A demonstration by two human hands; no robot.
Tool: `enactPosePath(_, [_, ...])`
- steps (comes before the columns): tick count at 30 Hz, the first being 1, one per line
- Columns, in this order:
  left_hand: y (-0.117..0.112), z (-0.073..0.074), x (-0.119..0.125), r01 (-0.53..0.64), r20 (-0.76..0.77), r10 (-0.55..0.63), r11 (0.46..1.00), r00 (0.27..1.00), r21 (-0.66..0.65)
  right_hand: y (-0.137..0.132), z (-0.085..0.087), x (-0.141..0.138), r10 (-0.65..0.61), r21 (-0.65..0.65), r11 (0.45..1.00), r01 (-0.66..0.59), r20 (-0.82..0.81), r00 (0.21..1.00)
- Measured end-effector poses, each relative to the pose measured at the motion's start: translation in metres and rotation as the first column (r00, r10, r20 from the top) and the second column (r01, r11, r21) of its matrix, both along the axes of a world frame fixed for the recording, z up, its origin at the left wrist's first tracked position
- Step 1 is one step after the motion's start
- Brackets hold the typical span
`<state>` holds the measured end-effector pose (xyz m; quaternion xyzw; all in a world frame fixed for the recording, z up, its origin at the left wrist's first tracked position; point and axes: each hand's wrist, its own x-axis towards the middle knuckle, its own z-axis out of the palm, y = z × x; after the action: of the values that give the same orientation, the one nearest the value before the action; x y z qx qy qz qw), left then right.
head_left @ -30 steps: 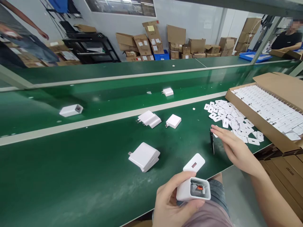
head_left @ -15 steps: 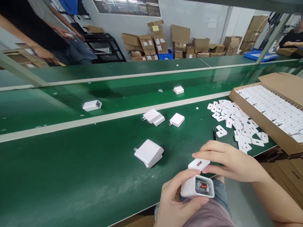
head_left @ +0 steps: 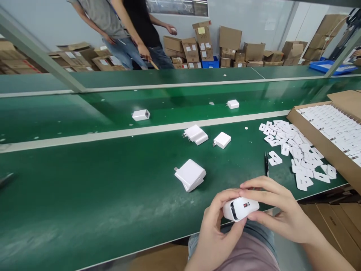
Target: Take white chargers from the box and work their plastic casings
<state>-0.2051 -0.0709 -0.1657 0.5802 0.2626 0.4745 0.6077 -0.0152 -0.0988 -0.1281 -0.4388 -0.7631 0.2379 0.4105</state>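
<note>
White charger gripped by both hands, green workbench, cardboard boxes along back wall

The left hand and right hand cover most of the white charger body, hiding how far its cap sits. The cardboard box runs off the right edge. Two people are cut off above the shoulders.
</note>
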Motion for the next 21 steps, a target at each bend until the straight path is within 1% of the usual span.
enactPosePath(3, [-0.002, -0.004, -0.004, 0.094, 0.06, -0.093, 0.995, 0.994, -0.02, 0.001, 0.001, -0.001, 0.005, -0.071, 0.998, -0.004, 0.018, 1.0])
enactPosePath(4, [-0.003, -0.007, -0.004, 0.107, 0.075, -0.104, 0.994, 0.992, -0.035, 0.0, 0.002, -0.002, -0.003, -0.092, 0.996, 0.005, 0.023, 1.0])
enactPosePath(5, [-0.004, -0.01, -0.004, 0.102, 0.078, -0.098, 0.994, 0.992, -0.05, 0.0, 0.002, -0.004, -0.016, -0.115, 0.993, 0.019, 0.023, 1.0])
enactPosePath(7, [-0.005, -0.015, -0.002, 0.054, 0.066, -0.049, 0.996, 0.997, -0.069, -0.002, -0.001, -0.007, -0.042, -0.19, 0.981, 0.038, -0.016, 0.999])
enactPosePath(9, [-0.005, -0.017, 0.001, -0.001, 0.07, 0.003, 0.999, 0.998, -0.035, -0.002, -0.009, -0.012, -0.071, -0.326, 0.945, 0.017, -0.154, 0.985])
enactPosePath(10, [-0.005, -0.017, 0.002, -0.022, 0.076, 0.021, 1.0, 0.997, 0.008, -0.002, -0.014, -0.014, -0.09, -0.408, 0.913, -0.025, -0.26, 0.961])
enactPosePath(12, [-0.003, -0.015, 0.003, -0.047, 0.046, 0.04, 0.988, 0.998, 0.145, -0.002, -0.024, -0.017, -0.147, -0.518, 0.844, -0.139, -0.472, 0.869])
enactPosePath(13, [-0.002, -0.014, 0.003, -0.042, 0.007, 0.042, 0.974, 0.999, 0.223, -0.001, -0.029, -0.018, -0.169, -0.532, 0.825, -0.19, -0.553, 0.816])
enactPosePath(14, [-0.002, -0.012, 0.002, -0.025, -0.04, 0.038, 0.956, 0.998, 0.291, -0.001, -0.033, -0.019, -0.178, -0.526, 0.82, -0.226, -0.61, 0.772])
enactPosePath(15, [-0.001, -0.011, 0.001, -0.001, -0.092, 0.034, 0.941, 0.995, 0.339, 0.0, -0.035, -0.02, -0.177, -0.507, 0.826, -0.246, -0.649, 0.74])
enactPosePath(17, [-0.002, -0.011, -0.001, 0.035, -0.178, 0.04, 0.918, 0.983, 0.396, 0.0, -0.037, -0.02, -0.176, -0.468, 0.85, -0.243, -0.686, 0.706])
enactPosePath(18, [-0.002, -0.012, -0.001, 0.032, -0.204, 0.053, 0.918, 0.978, 0.396, -0.001, -0.037, -0.02, -0.182, -0.456, 0.86, -0.23, -0.695, 0.696])
enactPosePath(19, [-0.003, -0.013, -0.001, 0.013, -0.214, 0.072, 0.93, 0.974, 0.367, -0.001, -0.036, -0.019, -0.191, -0.443, 0.871, -0.212, -0.703, 0.685])
enactPosePath(21, [-0.004, -0.015, 0.001, -0.05, -0.176, 0.092, 0.972, 0.98, 0.23, -0.002, -0.035, -0.02, -0.205, -0.406, 0.899, -0.165, -0.722, 0.66])
